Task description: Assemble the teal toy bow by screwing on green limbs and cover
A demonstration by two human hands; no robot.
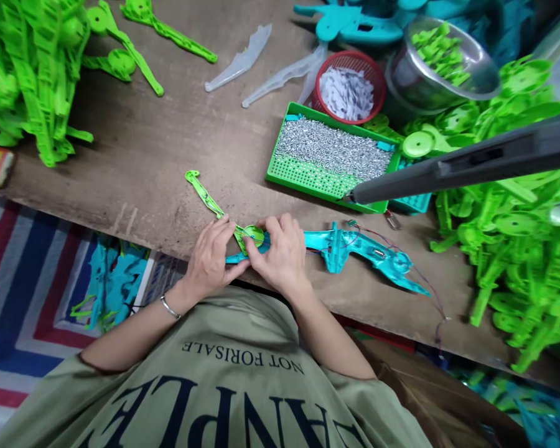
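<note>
A long teal plastic toy shell [354,249] with thin wires lies along the near edge of the brown workbench [168,162]. A green plastic arm with a round hub [214,208] rests across the shell's left end. My left hand [210,258] pinches the green arm and the teal end from the left, fingers closed. My right hand [282,252] presses on the round hub and the teal shell from the right, fingers curled over them.
A green tray of small silver screws [331,155] sits behind the shell. Also there: a red basket of white bits [350,87], a steel bowl of green parts [441,59], green part heaps at the left [28,74] and right [518,236], and a grey hanging tool [471,162].
</note>
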